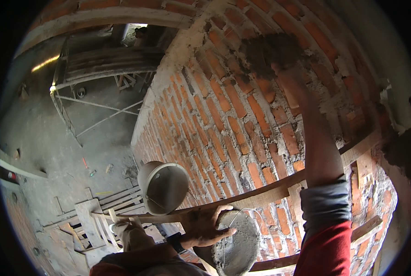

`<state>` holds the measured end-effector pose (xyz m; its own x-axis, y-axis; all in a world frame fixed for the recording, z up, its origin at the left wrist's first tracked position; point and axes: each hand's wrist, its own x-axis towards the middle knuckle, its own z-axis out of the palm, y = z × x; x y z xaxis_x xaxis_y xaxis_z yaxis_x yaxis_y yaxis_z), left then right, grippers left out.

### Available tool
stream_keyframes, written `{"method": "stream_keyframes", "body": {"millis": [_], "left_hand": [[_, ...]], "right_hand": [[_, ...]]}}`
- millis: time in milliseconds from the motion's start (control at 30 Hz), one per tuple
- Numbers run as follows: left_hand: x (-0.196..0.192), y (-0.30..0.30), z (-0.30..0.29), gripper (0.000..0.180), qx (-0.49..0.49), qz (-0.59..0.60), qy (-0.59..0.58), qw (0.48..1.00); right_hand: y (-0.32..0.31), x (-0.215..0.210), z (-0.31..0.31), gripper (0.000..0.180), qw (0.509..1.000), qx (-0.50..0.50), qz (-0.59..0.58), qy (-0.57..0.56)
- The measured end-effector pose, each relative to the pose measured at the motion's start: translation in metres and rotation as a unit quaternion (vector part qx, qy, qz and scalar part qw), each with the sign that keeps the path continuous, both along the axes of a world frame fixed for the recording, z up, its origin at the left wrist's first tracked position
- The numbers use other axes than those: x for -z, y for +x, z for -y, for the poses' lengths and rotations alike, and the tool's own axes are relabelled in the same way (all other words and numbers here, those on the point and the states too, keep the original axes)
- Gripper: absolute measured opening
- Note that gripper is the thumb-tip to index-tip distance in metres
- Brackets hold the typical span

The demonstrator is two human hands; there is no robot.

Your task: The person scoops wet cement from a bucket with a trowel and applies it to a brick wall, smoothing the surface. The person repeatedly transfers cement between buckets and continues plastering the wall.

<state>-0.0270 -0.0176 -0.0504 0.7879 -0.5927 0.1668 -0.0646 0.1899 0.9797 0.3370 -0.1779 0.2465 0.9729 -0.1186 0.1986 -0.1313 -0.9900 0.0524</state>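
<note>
My left hand [207, 225], with a dark watch on its wrist, grips the rim of a bucket [237, 244] of grey mortar; its thumb reaches over the inside and a finger follows the rim. A thin wire handle rises from this bucket. My right arm, in a red and grey sleeve, stretches up to the brick wall [233, 133]. There my right hand [286, 69], smeared by motion, is closed round what looks like a trowel [292, 99], its pale wooden handle showing below the hand. Its blade cannot be made out against a dark wet mortar patch [260, 53].
A second pale bucket [163, 188] stands beside a wooden plank [260, 198] running along the wall. Down on the grey floor [113, 133] are a metal scaffold frame [109, 101] and scattered boards [90, 216]. My trousered leg [134, 237] shows at lower left.
</note>
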Motion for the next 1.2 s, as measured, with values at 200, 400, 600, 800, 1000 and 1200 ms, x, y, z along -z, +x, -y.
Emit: {"method": "stream_keyframes", "body": {"millis": [200, 400, 600, 800, 1000, 1200], "left_hand": [[-0.005, 0.004, -0.002, 0.076, 0.018, -0.024, -0.022, 0.999], [-0.005, 0.004, -0.003, 0.080, 0.017, -0.002, -0.005, 1.000], [-0.003, 0.004, -0.002, 0.081, 0.023, -0.009, -0.001, 1.000], [-0.004, 0.005, -0.003, 0.081, 0.033, -0.044, -0.010, 0.998], [-0.004, 0.006, -0.001, 0.081, 0.015, -0.029, -0.029, 0.999], [-0.005, 0.004, -0.001, 0.080, 0.006, -0.021, -0.008, 1.000]], "right_hand": [[0.006, 0.035, 0.042, 0.068, 0.987, -0.007, 0.081, -0.136], [0.002, 0.023, 0.052, 0.063, 0.998, 0.054, -0.030, -0.033], [-0.051, 0.000, 0.045, 0.058, 0.994, 0.078, 0.026, -0.074], [-0.093, -0.010, -0.012, 0.050, 0.977, 0.039, 0.098, -0.186], [-0.095, -0.045, -0.046, 0.042, 0.968, -0.048, 0.000, 0.247], [-0.048, -0.013, -0.018, 0.048, 0.982, -0.062, 0.006, 0.179]]}}
